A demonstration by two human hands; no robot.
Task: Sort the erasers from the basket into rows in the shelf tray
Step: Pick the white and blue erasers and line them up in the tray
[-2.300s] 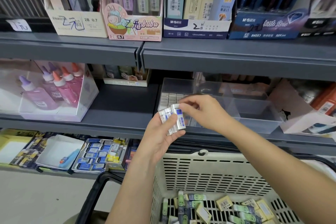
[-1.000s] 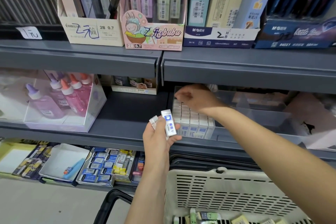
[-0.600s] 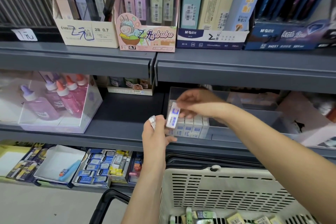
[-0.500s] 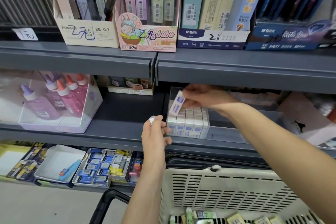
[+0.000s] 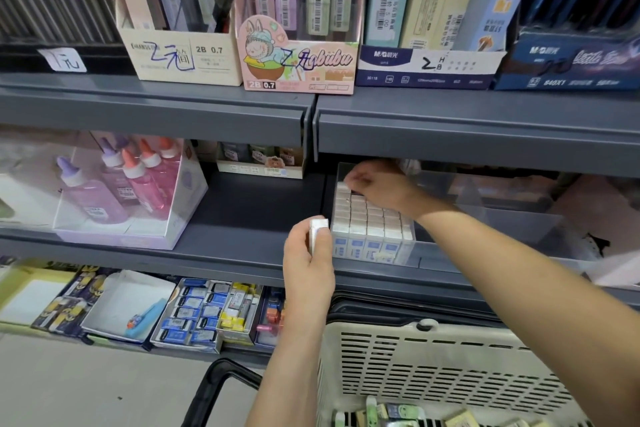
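On the middle shelf at the left, a clear display box of glue bottles [image 5: 114,191] stands well apart from the work and plays no part in it. The left hand [image 5: 308,263] is raised just in front of the shelf edge, its fingers and thumb curled round a white eraser [image 5: 317,231] held upright. Whether more than one piece is in that grip cannot be told. It looks like a ready supply, kept close beside the tray so the other hand has only a short way to reach. Just to its right, the clear shelf tray [image 5: 495,229] holds packed rows of erasers [image 5: 372,224] at its left end. They stand on end with their blue-printed sleeves facing front, probably so they fit tightly and the labels read from the aisle, and the rest of the tray is bare. The right hand [image 5: 379,184] reaches under the upper shelf to the back left corner of those rows, fingers bent down onto the rear row, likely seating a piece there. Its fingertips hide whether they pinch an eraser or only press. Below and to the right, the slatted basket [image 5: 443,367] sits under the shelf, with loose mixed erasers [image 5: 403,412] lying in its bottom, so much sorting appears to remain.
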